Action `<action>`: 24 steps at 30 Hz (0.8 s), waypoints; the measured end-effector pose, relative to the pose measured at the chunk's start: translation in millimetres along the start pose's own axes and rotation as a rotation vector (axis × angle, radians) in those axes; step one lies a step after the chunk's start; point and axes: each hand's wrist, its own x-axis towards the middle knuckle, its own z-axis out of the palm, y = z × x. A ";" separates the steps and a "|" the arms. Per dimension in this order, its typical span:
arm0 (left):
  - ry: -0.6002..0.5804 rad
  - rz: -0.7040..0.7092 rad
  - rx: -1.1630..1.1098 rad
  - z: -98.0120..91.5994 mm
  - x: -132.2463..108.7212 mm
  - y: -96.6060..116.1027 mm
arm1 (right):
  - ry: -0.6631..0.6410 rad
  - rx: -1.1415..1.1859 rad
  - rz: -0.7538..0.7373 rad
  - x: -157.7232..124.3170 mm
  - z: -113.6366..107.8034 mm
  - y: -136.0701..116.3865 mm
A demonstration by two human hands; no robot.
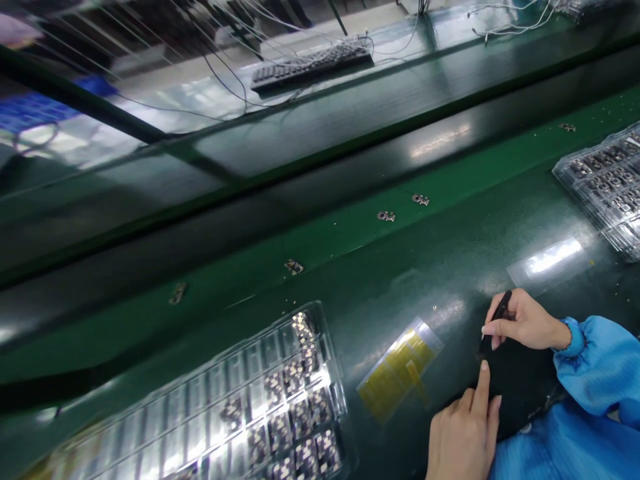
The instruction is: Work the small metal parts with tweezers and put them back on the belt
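My right hand (523, 323) is closed in a pinch round black tweezers (495, 325), their tip pointing down at a dark mat (515, 390) on the green bench. My left hand (465, 433) lies lower, index finger stretched out and pressing on the mat just below the tweezer tip, the other fingers curled. Whatever sits between fingertip and tweezers is too small to see. Both arms wear blue sleeves (595, 373).
A yellow sheet of small labels in clear film (400, 367) lies left of my hands. A clear tray of small circuit parts (260, 407) sits at the front left, another tray (607, 183) at the far right. Loose small parts (386, 216) lie along the belt edge. A keyboard (310, 63) is at the back.
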 end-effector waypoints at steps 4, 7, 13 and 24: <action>-0.018 -0.018 -0.175 -20.8 -1.2 -14.6 | 0.083 0.096 -0.018 4.2 -2.8 -0.9; 0.080 -0.157 -0.320 -54.6 15.7 -47.6 | 0.096 0.142 -0.062 7.2 -4.7 1.9; 0.270 -0.583 -0.605 -111.7 115.4 -139.0 | 0.073 0.203 -0.109 13.7 -1.6 14.0; 0.320 -0.728 -0.504 -136.0 219.0 -208.9 | 0.133 0.209 -0.113 13.0 -6.3 5.2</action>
